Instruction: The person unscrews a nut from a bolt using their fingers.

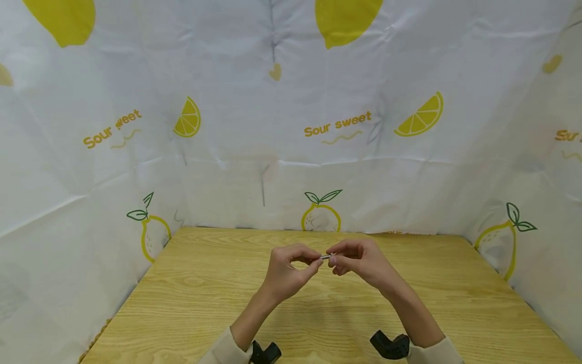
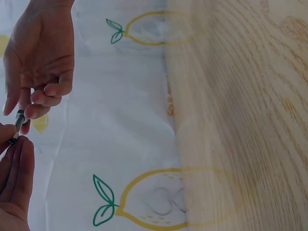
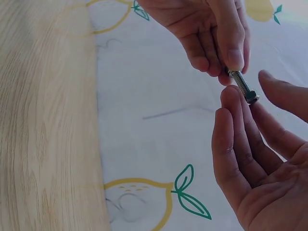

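Observation:
A small metal bolt [image 3: 244, 84] with a threaded shank spans the gap between the two hands above the table. My left hand [image 1: 287, 273] pinches one end of it between thumb and fingertips, which partly hide that end. On the other end sits a nut [image 3: 251, 97], close to the tip of the right index finger. My right hand [image 1: 359, 260] has its fingers extended beside the nut. In the right wrist view its thumb [image 3: 284, 94] stands apart from the nut, leaving a visible gap.
Beneath the hands lies a wood-grain table [image 1: 195, 303]. A white lemon-print sheet [image 1: 236, 116] hangs behind it and along both sides. Black wrist devices [image 1: 390, 345] are worn near both cream sleeves.

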### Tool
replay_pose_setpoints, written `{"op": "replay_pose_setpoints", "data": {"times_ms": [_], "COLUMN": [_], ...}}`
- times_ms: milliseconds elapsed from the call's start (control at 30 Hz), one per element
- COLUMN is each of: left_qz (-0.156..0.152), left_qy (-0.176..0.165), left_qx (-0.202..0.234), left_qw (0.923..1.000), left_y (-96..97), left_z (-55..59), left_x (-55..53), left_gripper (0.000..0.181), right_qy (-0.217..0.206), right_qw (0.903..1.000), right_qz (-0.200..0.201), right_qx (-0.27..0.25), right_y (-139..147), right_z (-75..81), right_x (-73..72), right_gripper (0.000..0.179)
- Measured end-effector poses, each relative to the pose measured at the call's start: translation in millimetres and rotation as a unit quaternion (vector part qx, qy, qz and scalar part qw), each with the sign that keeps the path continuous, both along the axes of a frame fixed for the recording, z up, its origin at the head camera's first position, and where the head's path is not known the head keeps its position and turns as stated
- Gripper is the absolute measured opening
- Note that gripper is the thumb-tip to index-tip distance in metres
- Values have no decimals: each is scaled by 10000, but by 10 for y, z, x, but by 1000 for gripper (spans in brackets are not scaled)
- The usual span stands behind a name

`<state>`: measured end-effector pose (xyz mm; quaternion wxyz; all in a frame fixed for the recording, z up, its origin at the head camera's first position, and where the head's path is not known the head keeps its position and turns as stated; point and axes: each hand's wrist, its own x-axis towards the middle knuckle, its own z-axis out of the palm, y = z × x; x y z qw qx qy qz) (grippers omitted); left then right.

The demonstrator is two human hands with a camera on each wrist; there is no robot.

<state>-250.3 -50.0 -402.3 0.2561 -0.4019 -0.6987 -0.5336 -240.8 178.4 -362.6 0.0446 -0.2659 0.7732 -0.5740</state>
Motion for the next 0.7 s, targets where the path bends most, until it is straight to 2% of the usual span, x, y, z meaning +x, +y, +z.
{"op": "replay_pose_setpoints", "data": {"times_ms": [233, 533, 700], "left_qz": [-28, -21, -2], "left_qy": [15, -105, 15], "left_qx": [13, 25, 6], "left_qw": [10000, 9999, 10000], "left_y": [-2, 4, 7], "left_z": [9, 4, 5], "left_x": [6, 12, 10], "left_gripper": [6, 6, 6], "right_qy": [175, -235, -257], "right_qw": [9997, 9996, 9993], "right_qz": [-118, 8, -114], "right_qx": [-128, -171, -256], "right_y": [-13, 14, -4], "right_z": [-10, -1, 5], "right_x": [8, 18, 27], "right_gripper": [30, 39, 35]}}
